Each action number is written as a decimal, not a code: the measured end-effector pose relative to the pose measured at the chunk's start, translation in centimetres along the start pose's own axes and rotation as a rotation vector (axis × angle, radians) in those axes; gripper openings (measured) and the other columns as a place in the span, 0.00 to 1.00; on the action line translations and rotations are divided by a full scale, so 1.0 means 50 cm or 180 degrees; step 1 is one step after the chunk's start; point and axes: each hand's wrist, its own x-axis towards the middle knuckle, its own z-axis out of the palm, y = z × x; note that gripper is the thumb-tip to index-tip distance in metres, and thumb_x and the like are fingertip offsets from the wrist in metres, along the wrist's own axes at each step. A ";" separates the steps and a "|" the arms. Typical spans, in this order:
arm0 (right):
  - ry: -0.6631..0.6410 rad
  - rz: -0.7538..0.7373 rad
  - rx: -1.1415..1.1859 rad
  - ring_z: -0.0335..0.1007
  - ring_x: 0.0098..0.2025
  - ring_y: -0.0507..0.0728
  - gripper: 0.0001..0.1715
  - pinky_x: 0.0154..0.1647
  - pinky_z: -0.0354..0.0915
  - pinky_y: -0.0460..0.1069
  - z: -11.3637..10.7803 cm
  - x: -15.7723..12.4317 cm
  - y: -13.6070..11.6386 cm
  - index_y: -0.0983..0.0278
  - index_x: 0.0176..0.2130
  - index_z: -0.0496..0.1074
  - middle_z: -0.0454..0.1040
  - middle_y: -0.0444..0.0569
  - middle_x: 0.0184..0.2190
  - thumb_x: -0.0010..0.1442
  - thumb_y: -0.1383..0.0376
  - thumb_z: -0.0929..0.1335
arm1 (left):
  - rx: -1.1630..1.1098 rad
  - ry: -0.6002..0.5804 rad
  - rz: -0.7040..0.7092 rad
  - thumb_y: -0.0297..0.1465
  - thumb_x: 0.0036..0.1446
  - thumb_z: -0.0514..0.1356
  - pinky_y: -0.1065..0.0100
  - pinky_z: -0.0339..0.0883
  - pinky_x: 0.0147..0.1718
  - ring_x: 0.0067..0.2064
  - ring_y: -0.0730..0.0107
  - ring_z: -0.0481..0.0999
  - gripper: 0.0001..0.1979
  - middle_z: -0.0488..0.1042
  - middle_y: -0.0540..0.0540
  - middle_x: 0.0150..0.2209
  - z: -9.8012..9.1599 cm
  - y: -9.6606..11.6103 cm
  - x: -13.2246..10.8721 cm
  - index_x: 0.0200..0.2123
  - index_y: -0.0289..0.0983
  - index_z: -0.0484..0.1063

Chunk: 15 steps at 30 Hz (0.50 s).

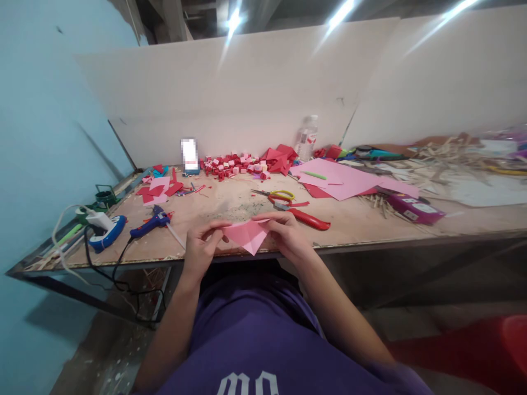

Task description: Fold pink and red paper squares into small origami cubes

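Observation:
A small pink sheet of paper point(249, 236), folded to a triangle with its point downward, is stretched between my hands at the table's front edge. My left hand point(203, 241) pinches its left corner between thumb and fingers. The right corner is held the same way by my right hand point(286, 233). A crease runs down the paper's middle. Just beyond my right hand lie red-handled pliers point(307, 216) and scissors with yellow handles point(282, 195).
On the left are a blue glue gun point(150, 224) and a blue power strip point(107, 233) with trailing cords. Small red and pink paper pieces point(234, 164) are heaped at the back, near a phone point(190, 153) and a bottle point(307, 138). Pink sheets point(349, 178) and a purple box point(415, 209) lie rightward.

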 end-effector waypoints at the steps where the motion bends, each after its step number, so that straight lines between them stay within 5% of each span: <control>1: -0.0030 -0.0002 0.0019 0.63 0.23 0.53 0.12 0.26 0.60 0.47 0.000 -0.002 -0.002 0.62 0.28 0.85 0.78 0.47 0.22 0.43 0.68 0.70 | -0.0047 0.0028 0.0035 0.30 0.56 0.61 0.70 0.71 0.31 0.28 0.69 0.78 0.09 0.80 0.48 0.29 -0.001 -0.001 0.000 0.35 0.37 0.83; 9: -0.0293 -0.0310 -0.0080 0.70 0.32 0.58 0.12 0.31 0.65 0.49 -0.002 -0.011 -0.006 0.65 0.25 0.83 0.80 0.52 0.28 0.48 0.63 0.68 | -0.0195 0.0150 0.0415 0.36 0.57 0.64 0.68 0.71 0.36 0.35 0.64 0.78 0.11 0.80 0.45 0.30 0.004 0.000 0.006 0.29 0.36 0.81; 12: -0.0228 -0.0292 -0.0562 0.67 0.29 0.55 0.15 0.29 0.63 0.48 0.002 -0.011 -0.003 0.65 0.24 0.78 0.74 0.47 0.23 0.52 0.56 0.74 | 0.0068 0.0246 0.0261 0.34 0.54 0.68 0.69 0.71 0.36 0.34 0.68 0.78 0.10 0.81 0.47 0.33 0.005 -0.001 0.006 0.39 0.36 0.81; 15: -0.0367 0.0003 -0.0804 0.64 0.25 0.52 0.17 0.24 0.60 0.46 0.008 -0.011 -0.004 0.64 0.34 0.80 0.73 0.43 0.24 0.51 0.53 0.77 | 0.0109 0.0156 0.0182 0.34 0.54 0.68 0.71 0.72 0.35 0.32 0.70 0.77 0.14 0.80 0.47 0.35 0.003 -0.001 0.004 0.44 0.36 0.80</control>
